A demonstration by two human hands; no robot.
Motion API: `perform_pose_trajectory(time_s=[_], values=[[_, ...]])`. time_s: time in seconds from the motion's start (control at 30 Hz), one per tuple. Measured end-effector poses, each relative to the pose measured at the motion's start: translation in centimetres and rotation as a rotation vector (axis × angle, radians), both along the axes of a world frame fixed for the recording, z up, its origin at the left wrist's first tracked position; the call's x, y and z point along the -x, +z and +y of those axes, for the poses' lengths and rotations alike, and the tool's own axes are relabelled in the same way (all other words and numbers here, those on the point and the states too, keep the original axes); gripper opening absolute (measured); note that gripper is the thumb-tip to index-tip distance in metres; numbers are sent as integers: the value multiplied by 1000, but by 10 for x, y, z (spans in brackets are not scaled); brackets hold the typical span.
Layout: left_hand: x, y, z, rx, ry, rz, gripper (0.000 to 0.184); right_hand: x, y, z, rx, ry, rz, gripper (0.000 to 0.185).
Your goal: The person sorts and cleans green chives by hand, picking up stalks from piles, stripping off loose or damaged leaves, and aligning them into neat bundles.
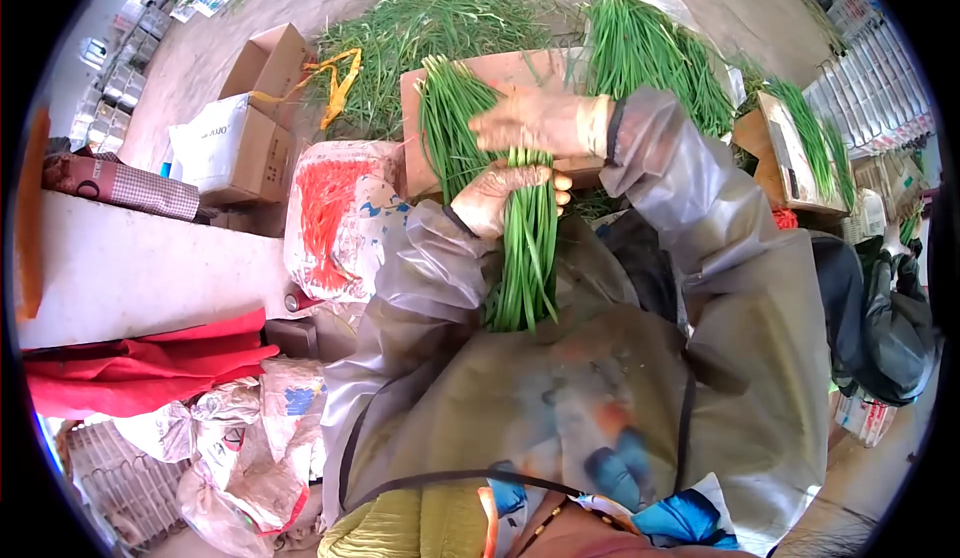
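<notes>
A bundle of long green stalks (528, 248) hangs down over the lap, with my left hand (492, 198) wrapped round its upper part. Just above the bundle's top end is my right hand (535, 121), somewhat blurred, its fingers pointing left; whether they touch the stalk tips is unclear. Behind both hands a larger pile of green stalks (450, 123) lies on a cardboard sheet (550, 66). Red ties (330, 213) rest on a white sack (378, 173) to the left.
Loose greens (430, 23) cover the floor ahead. More stalks (650, 58) lie at the back right. Cardboard boxes (262, 153) and a yellow strap (342, 88) are at the back left. A white tabletop (150, 268) holds a red cloth (150, 363). A box with greens (790, 158) stands right.
</notes>
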State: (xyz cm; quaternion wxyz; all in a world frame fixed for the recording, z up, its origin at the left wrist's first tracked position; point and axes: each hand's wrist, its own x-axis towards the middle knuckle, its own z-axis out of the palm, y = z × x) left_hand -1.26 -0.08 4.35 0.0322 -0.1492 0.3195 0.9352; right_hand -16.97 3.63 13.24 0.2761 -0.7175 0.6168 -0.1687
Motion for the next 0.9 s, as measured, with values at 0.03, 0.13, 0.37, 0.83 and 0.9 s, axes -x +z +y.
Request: perform_pose_trajectory(time_s=[0.03,0.13,0.37,0.83,0.9], values=[[-1,1,-1,-12,11,56,49,1,-2,0,96,-72,-112,52],[-1,-3,-7,-56,45,145,51,15,-3,4,347,-326,-493,58],[0,-3,-12,-42,42,107,38,-5,-37,18,101,-380,-449,39],[5,6,-9,18,106,177,33,13,-6,35,711,-130,-87,21],[4,1,-8,32,120,158,26,10,-20,32,684,-100,93,20]])
